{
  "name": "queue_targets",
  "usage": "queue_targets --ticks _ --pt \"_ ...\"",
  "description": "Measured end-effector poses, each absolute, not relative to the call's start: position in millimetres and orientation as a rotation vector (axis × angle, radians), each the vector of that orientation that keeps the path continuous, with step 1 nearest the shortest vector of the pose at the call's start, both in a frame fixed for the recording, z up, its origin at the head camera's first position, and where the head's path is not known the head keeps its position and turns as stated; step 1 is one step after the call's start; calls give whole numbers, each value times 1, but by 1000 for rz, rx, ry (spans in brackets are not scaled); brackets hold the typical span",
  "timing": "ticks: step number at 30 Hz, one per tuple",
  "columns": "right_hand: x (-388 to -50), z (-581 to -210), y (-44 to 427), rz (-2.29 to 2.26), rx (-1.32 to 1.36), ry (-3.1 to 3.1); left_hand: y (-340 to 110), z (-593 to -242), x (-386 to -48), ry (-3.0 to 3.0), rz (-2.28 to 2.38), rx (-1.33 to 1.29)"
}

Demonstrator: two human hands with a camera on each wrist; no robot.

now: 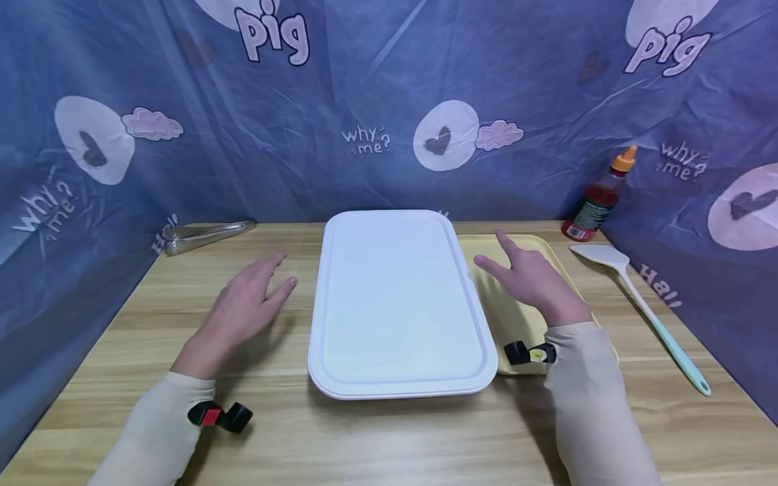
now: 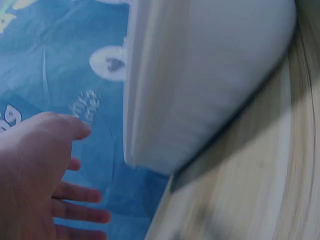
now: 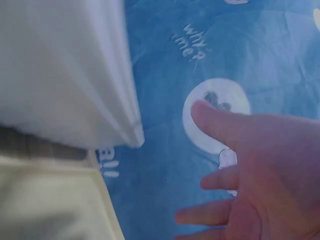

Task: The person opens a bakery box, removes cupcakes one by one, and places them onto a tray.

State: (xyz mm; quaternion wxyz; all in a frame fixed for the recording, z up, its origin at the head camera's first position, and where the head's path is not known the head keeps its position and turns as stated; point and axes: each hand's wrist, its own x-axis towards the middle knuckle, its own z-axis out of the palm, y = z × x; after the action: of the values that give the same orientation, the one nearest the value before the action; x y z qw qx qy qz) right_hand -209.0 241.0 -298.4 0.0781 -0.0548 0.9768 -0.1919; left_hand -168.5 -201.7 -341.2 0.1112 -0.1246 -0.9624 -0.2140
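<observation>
In the middle of the table stands a white lidded box (image 1: 401,304), its flat lid facing up; whatever is inside is hidden. My left hand (image 1: 248,300) hovers to the left of the box, fingers extended and holding nothing. The left wrist view shows that hand (image 2: 45,175) apart from the box's side wall (image 2: 215,75). On the other side, my right hand (image 1: 535,280) is held above a pale yellow tray (image 1: 507,337), its thumb and fingers spread. A gap separates the right hand (image 3: 260,175) from the box (image 3: 65,70) in the right wrist view.
Metal tongs (image 1: 206,236) lie at the back left. A sauce bottle (image 1: 595,202) with an orange cap stands at the back right. Nearer, a white spatula (image 1: 644,304) with a mint handle lies along the right side. Blue printed cloth (image 1: 377,88) hangs behind the table.
</observation>
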Motion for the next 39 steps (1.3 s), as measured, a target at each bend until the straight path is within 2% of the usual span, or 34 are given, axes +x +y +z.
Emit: queue_targets --ticks 5,16,39 --pt "-204 -293 229 -660 -244 2876 -187 -335 -162 -2820 -777 -487" --pt "-199 -296 218 -754 -397 2818 -169 -341 -155 -2845 -787 -619" --pt "-193 -294 218 -736 -485 2668 -162 -352 -152 -2842 -762 -604"
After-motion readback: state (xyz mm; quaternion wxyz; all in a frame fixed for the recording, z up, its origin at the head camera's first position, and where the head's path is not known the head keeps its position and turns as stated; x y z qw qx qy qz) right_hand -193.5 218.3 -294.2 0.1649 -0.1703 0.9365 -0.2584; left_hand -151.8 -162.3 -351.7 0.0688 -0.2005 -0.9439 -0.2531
